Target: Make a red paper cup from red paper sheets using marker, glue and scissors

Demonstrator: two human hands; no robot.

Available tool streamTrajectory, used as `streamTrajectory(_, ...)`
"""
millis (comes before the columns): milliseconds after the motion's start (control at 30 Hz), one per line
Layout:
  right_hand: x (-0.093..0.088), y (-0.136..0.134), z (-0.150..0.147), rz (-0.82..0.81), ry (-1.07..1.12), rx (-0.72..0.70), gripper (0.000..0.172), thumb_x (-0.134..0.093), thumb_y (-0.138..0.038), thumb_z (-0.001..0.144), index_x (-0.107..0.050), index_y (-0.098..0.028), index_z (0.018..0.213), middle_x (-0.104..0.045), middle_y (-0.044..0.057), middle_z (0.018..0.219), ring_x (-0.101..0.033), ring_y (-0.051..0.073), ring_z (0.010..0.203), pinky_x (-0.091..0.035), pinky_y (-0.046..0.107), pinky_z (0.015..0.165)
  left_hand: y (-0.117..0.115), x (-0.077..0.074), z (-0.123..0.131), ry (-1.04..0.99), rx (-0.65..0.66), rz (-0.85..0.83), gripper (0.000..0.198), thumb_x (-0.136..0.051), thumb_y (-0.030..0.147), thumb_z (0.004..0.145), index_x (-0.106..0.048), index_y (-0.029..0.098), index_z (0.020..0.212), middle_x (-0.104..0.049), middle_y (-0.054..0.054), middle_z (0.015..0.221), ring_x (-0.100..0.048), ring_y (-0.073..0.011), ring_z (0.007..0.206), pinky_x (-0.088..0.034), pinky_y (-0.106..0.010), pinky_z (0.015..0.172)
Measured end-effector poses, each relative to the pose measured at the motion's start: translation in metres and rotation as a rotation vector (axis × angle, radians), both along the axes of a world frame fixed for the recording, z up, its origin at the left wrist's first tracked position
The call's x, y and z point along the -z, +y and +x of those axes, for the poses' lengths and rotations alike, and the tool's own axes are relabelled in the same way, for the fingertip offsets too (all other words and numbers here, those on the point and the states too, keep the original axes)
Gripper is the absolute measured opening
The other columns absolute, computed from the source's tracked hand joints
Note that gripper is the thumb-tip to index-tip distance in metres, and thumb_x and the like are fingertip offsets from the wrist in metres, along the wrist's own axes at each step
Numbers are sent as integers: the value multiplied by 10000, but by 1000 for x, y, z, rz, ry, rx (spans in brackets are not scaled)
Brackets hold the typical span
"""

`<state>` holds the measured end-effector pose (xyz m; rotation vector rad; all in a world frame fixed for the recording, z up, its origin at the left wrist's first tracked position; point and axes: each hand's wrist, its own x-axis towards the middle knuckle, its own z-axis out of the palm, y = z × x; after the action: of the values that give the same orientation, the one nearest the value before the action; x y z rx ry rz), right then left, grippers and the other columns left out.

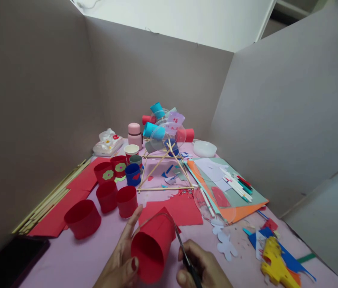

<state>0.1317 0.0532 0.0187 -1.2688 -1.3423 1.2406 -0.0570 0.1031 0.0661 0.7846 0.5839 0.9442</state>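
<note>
My left hand (121,251) grips a red paper cylinder (158,236) from its left side, with the open mouth turned toward me. A pair of scissors (178,236) with dark handles sits in my right hand (200,260), its blade up against the right side of the cylinder's far end. I cannot tell whether the blades are apart. Beyond the cylinder lies a red paper sheet (183,210). Left of my hands stand short red paper rings (82,222), two more red cups close behind, and a blue paper cup (133,175) bearing a red heart.
A bamboo-stick frame (157,189) carries a wheel with blue and red cups (154,131). At right are coloured paper sheets (257,199), marker pens (237,188) and a yellow glue gun (275,260). Bamboo sticks (49,200), a pink thermos (134,135) and grey partitions (157,76) surround the work.
</note>
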Motion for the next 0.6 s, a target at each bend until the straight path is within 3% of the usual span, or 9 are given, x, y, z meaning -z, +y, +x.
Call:
streamTrajectory(100, -8, 0, 2, 52, -17, 4, 540, -602, -720, 682, -449, -212, 782, -248, -109, 500, -196, 76, 471, -127, 231, 431, 6, 10, 1, 36, 3, 45, 1248, -850, 551, 500, -130, 287, 1485, -629, -119, 1242, -550, -353, 1167, -407, -413, 973)
streamTrajectory(233, -12, -1, 5, 58, -15, -7, 505, -644, -670, 686, -464, -209, 786, -248, -104, 520, -206, 78, 481, -131, 235, 439, 8, 15, 2, 78, 30, 58, 1234, -834, 592, 488, -154, 305, 1477, -594, -124, 1286, -517, -375, 1198, -411, -441, 951)
streamTrajectory(600, -28, -1, 16, 26, -136, -75, 452, -675, -608, 704, -471, -208, 756, -275, -95, 516, -246, 92, 500, -166, 240, 460, 10, 17, -3, 17, 100, 88, 1088, -796, 563, 593, -172, 359, 1460, -606, -93, 1274, -556, -331, 1166, -424, -408, 948)
